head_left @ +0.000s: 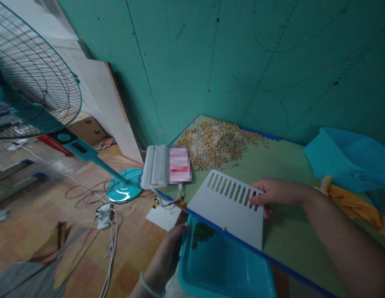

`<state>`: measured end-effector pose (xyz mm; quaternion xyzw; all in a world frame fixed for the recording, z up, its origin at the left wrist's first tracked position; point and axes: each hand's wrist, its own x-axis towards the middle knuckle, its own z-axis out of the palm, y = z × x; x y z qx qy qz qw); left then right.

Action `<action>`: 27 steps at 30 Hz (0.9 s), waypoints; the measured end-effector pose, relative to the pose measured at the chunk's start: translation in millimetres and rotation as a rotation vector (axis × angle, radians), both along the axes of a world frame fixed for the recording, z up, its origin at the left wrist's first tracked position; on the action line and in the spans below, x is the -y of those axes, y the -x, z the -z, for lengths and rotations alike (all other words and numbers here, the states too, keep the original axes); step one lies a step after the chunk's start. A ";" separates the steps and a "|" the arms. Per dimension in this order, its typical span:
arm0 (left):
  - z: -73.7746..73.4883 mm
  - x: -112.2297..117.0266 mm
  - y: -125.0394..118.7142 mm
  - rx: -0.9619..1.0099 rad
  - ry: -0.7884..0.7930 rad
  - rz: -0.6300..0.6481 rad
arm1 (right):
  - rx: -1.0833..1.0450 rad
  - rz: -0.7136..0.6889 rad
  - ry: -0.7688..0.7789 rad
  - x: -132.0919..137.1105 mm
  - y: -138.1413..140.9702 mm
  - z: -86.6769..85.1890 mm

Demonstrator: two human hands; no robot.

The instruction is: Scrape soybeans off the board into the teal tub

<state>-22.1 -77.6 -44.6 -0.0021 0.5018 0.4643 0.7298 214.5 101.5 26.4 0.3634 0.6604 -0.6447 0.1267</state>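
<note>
My right hand (264,193) grips the end of a flat white slotted board (228,209), with fingers in its slots. The board lies on the green tabletop (281,161), its long edge along the blue front edge. My left hand (172,244) closes on the left rim of a blue plastic basin (229,265) held below that edge. Small dark green beans (202,234) sit in the basin's far left corner. A single yellow bean (224,229) rests at the table edge. Behind the board spreads a heap of yellow beans (211,142) mixed with finer pale bits.
A phone (180,164) with a blurred screen lies beside a white device (154,167) at the table's left corner. To the right are a blue tub (350,157) and an orange cloth (350,203). A standing fan (83,149), power strip (104,216) and cables occupy the left floor.
</note>
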 end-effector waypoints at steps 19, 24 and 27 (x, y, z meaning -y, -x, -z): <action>2.8 -1.6 19.5 -0.005 0.028 -0.098 | -0.045 -0.050 0.014 4.6 -1.9 -8.0; -4.5 2.5 33.0 -0.135 -0.027 -0.123 | -0.111 0.115 -0.123 -3.3 -3.3 4.1; -5.5 5.7 43.1 -0.207 -0.053 -0.134 | -0.123 0.124 -0.122 -3.2 2.2 11.2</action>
